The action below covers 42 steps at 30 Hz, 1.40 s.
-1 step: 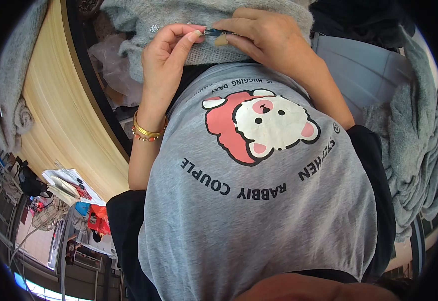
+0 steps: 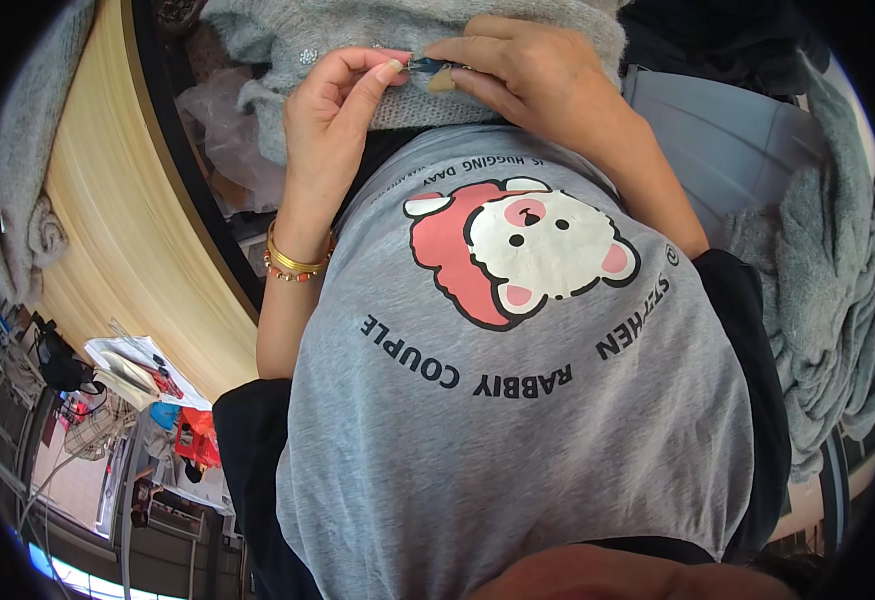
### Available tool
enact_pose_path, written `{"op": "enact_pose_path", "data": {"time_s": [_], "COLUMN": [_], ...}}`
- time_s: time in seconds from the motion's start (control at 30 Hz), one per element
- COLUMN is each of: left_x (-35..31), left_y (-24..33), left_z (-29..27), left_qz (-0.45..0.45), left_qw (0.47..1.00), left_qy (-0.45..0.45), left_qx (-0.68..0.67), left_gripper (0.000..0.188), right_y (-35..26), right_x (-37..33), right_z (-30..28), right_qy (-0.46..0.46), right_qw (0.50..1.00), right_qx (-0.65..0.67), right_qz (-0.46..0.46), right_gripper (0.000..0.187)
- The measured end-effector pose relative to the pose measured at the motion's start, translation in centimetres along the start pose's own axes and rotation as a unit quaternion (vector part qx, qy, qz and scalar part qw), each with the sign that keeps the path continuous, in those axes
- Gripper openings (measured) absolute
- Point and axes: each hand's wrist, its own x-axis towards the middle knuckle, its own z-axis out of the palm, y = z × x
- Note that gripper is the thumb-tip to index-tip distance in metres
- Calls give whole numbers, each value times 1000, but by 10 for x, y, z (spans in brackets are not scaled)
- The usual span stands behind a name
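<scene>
A light grey knit garment (image 2: 412, 112) lies across my lap at the top of the view, with a sparkly round button (image 2: 308, 56) on it. Over the knit, my left hand (image 2: 342, 95) is closed, thumb and forefinger pinched on something too small to make out. My right hand (image 2: 532, 75) grips small dark blue thread snips (image 2: 425, 65), mostly hidden by the fingers. Their tips reach the left fingertips. Beside the snips, a beige wrap (image 2: 442, 80) shows on a right-hand finger.
At the left runs a pale wooden table edge (image 2: 127, 220), with grey knitwear (image 2: 17, 200) on it. Clear plastic (image 2: 232, 130) lies between table and lap. More grey knitwear (image 2: 817, 320) hangs at the right by a blue-grey surface (image 2: 717, 130). Papers (image 2: 142, 370) sit lower left.
</scene>
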Motion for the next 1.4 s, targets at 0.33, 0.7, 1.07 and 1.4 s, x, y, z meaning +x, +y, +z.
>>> {"op": "enact_pose_path", "data": {"time_s": [0.33,0.7,1.07,1.4], "left_x": [0,20,30,21], "left_y": [4,-1,-21,12], "left_z": [6,52,52,50], "left_qz": [1,107,86,78], "left_qw": [1000,934,929,974], "left_qy": [22,-234,-183,-132], "left_qx": [1,247,311,169], "left_gripper": [11,23,19,20], "right_y": [3,34,39,41], "right_x": [-7,-14,-19,-22], "right_z": [-21,-46,-41,-43], "right_qy": [-62,220,157,145], "right_qw": [993,906,954,950], "right_qx": [56,330,150,166], "right_qz": [80,147,205,221], "right_gripper": [24,26,27,25]}}
